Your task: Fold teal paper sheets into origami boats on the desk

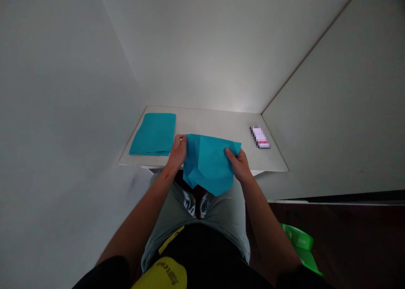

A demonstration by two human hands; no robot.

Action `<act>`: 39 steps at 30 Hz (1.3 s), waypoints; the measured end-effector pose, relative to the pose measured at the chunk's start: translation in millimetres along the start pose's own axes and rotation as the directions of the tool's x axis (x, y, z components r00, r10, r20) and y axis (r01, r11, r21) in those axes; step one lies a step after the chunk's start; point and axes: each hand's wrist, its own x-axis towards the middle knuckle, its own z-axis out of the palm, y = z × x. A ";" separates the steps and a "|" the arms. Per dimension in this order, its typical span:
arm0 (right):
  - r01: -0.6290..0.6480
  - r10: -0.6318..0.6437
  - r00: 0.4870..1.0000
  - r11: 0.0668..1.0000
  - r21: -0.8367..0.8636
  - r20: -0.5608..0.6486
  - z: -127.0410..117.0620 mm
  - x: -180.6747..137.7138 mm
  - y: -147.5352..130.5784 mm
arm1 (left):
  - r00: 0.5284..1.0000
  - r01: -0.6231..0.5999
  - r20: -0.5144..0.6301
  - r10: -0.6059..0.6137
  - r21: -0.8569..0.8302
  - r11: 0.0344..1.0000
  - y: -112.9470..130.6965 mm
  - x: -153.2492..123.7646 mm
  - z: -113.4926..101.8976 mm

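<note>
I hold a teal sheet up in front of me, over the near edge of a small white table. My left hand pinches its upper left corner. Along its right edge my right hand is closed on the sheet, thumb on top. The sheet is creased and its lower part hangs down over my lap. A second teal sheet or stack lies flat on the left part of the table, a short way from my left hand.
A small pink and white object, blurred out, lies at the table's right side. White walls close in on the left, back and right. A green object sits on the dark floor by my right leg.
</note>
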 end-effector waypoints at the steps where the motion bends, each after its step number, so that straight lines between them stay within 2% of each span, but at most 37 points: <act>1: -0.002 0.002 1.000 1.000 0.006 -0.016 -0.1 0.4 0.2 | 0.999 -0.029 -0.014 0.030 0.032 0.999 -0.2 0.1 -0.7; 7: 0.011 -0.029 0.993 0.987 -0.160 -0.113 -12.4 12.9 7.9 | 0.984 -0.152 -0.064 0.167 0.190 0.970 -9.3 8.6 -9.2; 13: -0.055 0.045 0.998 0.975 -0.217 -0.049 -37.0 48.6 22.0 | 0.980 -0.182 -0.012 0.197 0.337 0.924 -21.6 34.5 -23.7; 16: -0.131 0.120 0.991 0.971 -0.200 -0.068 -42.3 64.7 35.7 | 0.985 -0.151 -0.013 0.170 0.393 0.907 -30.3 52.5 -26.1; 18: -0.221 0.219 0.975 0.962 -0.161 -0.033 -40.1 66.1 48.0 | 0.988 -0.122 -0.036 0.150 0.417 0.901 -38.5 63.5 -24.9; 20: -0.297 0.307 0.949 0.947 -0.125 0.066 -35.2 61.7 62.4 | 0.990 -0.083 -0.069 0.125 0.432 0.898 -48.2 72.3 -21.8; 22: -0.323 0.335 0.929 0.941 -0.099 0.154 -31.1 58.2 77.8 | 0.991 -0.033 -0.101 0.086 0.442 0.897 -58.6 78.8 -17.8; 25: -0.257 0.274 0.954 0.957 -0.135 0.122 -32.4 67.0 97.7 | 0.993 0.024 -0.117 0.033 0.457 0.889 -73.8 84.4 -13.2; 28: -0.144 0.160 0.987 0.939 -0.314 0.026 -40.2 92.9 107.2 | 0.994 0.065 -0.112 -0.011 0.490 0.869 -84.9 85.0 -14.1; 30: -0.064 0.086 0.996 0.893 -0.446 0.028 -44.1 113.5 107.1 | 0.995 0.075 -0.101 -0.023 0.546 0.835 -87.9 82.2 -17.5; 33: 0.085 0.031 0.981 0.822 -0.563 0.194 -44.0 141.6 101.8 | 0.988 -0.019 -0.101 0.119 0.676 0.737 -84.6 73.3 -19.1; 35: 0.184 0.041 0.939 0.779 -0.600 0.341 -41.1 157.2 97.1 | 0.961 -0.164 -0.035 0.274 0.724 0.670 -80.1 64.7 -12.4; 36: 0.219 0.059 0.916 0.755 -0.618 0.396 -39.1 163.8 94.5 | 0.942 -0.267 0.052 0.331 0.714 0.647 -78.3 59.8 -6.0; 37: 0.246 0.078 0.898 0.726 -0.642 0.433 -36.6 169.0 91.7 | 0.911 -0.392 0.189 0.366 0.673 0.628 -77.4 54.5 2.2; 39: 0.275 0.062 0.911 0.644 -0.714 0.407 -29.4 173.4 85.6 | 0.792 -0.607 0.482 0.375 0.557 0.566 -79.1 43.0 22.3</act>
